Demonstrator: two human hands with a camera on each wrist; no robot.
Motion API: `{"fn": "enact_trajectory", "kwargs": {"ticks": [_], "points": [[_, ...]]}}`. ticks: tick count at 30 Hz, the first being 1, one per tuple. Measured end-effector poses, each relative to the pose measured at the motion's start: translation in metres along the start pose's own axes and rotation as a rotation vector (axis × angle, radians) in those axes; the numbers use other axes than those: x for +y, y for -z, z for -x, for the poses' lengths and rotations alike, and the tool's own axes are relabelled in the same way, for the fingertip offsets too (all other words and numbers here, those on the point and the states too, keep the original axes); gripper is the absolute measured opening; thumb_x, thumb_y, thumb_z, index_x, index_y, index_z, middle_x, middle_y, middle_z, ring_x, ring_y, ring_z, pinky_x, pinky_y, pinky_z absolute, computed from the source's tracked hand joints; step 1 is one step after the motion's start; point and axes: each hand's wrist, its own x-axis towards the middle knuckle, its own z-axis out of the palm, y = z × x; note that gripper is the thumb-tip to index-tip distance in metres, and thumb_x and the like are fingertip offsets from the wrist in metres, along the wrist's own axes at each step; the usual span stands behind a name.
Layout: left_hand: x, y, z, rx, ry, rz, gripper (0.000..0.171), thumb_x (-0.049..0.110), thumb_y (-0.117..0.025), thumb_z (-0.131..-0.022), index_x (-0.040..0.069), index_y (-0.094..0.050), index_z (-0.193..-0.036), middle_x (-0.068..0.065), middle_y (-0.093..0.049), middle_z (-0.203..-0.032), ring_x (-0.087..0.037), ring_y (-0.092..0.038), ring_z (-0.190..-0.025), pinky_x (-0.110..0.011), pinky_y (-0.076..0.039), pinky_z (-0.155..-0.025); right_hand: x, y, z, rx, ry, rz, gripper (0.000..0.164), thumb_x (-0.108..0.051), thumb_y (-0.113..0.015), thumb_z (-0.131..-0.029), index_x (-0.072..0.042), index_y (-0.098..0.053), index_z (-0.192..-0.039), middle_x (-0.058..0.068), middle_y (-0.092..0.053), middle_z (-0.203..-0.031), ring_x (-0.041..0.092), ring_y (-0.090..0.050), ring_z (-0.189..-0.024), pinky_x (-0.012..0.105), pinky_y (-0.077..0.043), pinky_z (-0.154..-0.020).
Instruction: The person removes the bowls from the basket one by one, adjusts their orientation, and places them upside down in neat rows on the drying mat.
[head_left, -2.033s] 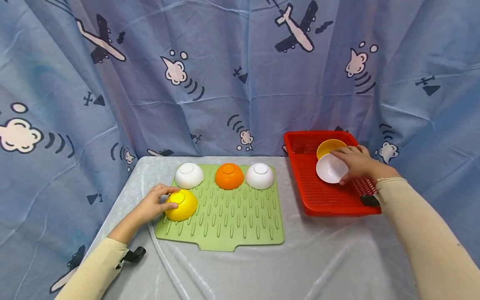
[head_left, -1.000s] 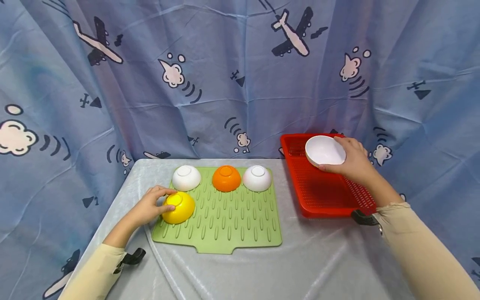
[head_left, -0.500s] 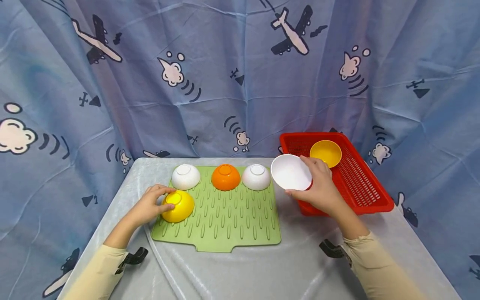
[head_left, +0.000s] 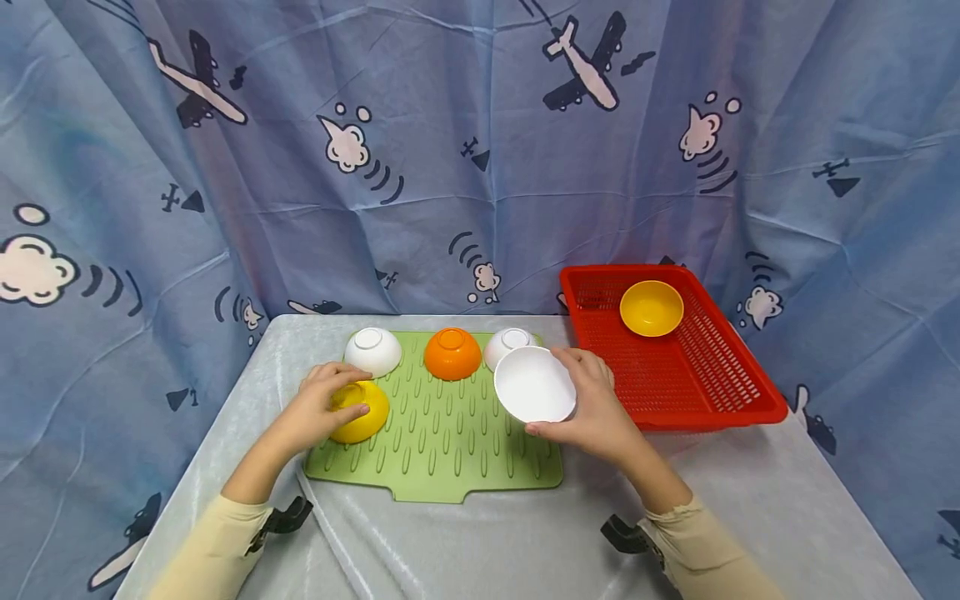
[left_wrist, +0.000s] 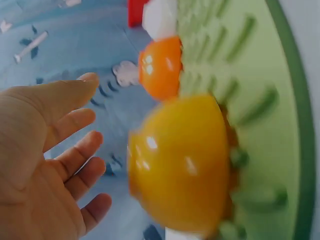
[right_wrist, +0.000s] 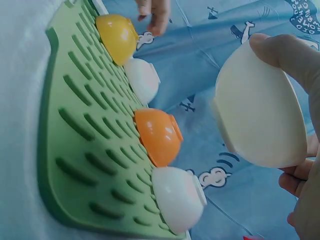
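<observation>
My right hand (head_left: 596, 412) grips a white bowl (head_left: 534, 385) by its rim, thumb on the near side. The bowl is raised over the right part of a green draining mat (head_left: 450, 467), its inside facing me. My left hand (head_left: 313, 412) hovers just above an upside-down yellow bowl (head_left: 373, 421) at the mat's left. In the left wrist view a gap shows between its relaxed fingers (left_wrist: 82, 150) and that bowl's base. Along the mat's back edge, upside down, are a white bowl (head_left: 373, 354), an orange bowl (head_left: 452, 357) and another white bowl (head_left: 501, 343), partly hidden by the held one.
A red plastic basket (head_left: 720, 367) stands right of the mat, with a yellow bowl (head_left: 651, 310) upright inside at its back. Everything rests on a table with a pale grey cloth (head_left: 510, 550). A blue patterned curtain (head_left: 450, 167) hangs behind.
My right hand has taken the white bowl out of the basket and carried it left over the mat. The left hand has let go of the upside-down yellow bowl and lifted slightly.
</observation>
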Motion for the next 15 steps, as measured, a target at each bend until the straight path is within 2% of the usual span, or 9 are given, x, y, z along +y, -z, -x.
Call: {"fn": "enact_trajectory", "kwargs": {"ticks": [3, 6, 11, 15], "points": [[0.020, -0.006, -0.001, 0.032, -0.018, 0.064, 0.048, 0.020, -0.081, -0.089, 0.014, -0.066, -0.134, -0.009, -0.058, -0.136, -0.031, -0.046, -0.127, -0.058, -0.036, -0.106, -0.002, -0.007, 0.002, 0.004, 0.037, -0.009, 0.108, -0.039, -0.099, -0.057, -0.009, -0.050, -0.148, 0.014, -0.048, -0.139, 0.036, -0.034, -0.132, 0.061, -0.037, -0.101], [0.043, -0.019, -0.002, 0.051, -0.021, 0.144, 0.049, 0.023, -0.080, -0.091, 0.014, -0.065, -0.136, -0.007, -0.058, -0.140, -0.030, -0.049, -0.131, -0.056, -0.041, -0.105, -0.004, -0.013, 0.004, 0.013, 0.082, -0.011, 0.110, -0.040, -0.099, -0.055, -0.008, -0.050, -0.148, 0.014, -0.049, -0.137, 0.036, -0.035, -0.132, 0.059, -0.033, -0.103], [0.079, -0.042, -0.002, -0.003, -0.008, 0.263, 0.055, 0.033, -0.079, -0.091, 0.016, -0.061, -0.141, -0.002, -0.057, -0.143, -0.024, -0.052, -0.132, -0.048, -0.047, -0.100, -0.007, -0.021, 0.005, 0.017, 0.138, -0.002, 0.113, -0.042, -0.100, -0.053, -0.008, -0.050, -0.149, 0.015, -0.048, -0.138, 0.037, -0.034, -0.134, 0.058, -0.030, -0.105], [0.097, -0.054, -0.004, -0.030, -0.017, 0.301, 0.061, 0.037, -0.080, -0.089, 0.020, -0.058, -0.143, 0.001, -0.059, -0.143, -0.022, -0.053, -0.130, -0.046, -0.048, -0.098, -0.010, -0.025, 0.005, 0.021, 0.172, -0.008, 0.115, -0.043, -0.100, -0.053, -0.009, -0.049, -0.150, 0.015, -0.048, -0.139, 0.038, -0.034, -0.134, 0.059, -0.029, -0.107]]}}
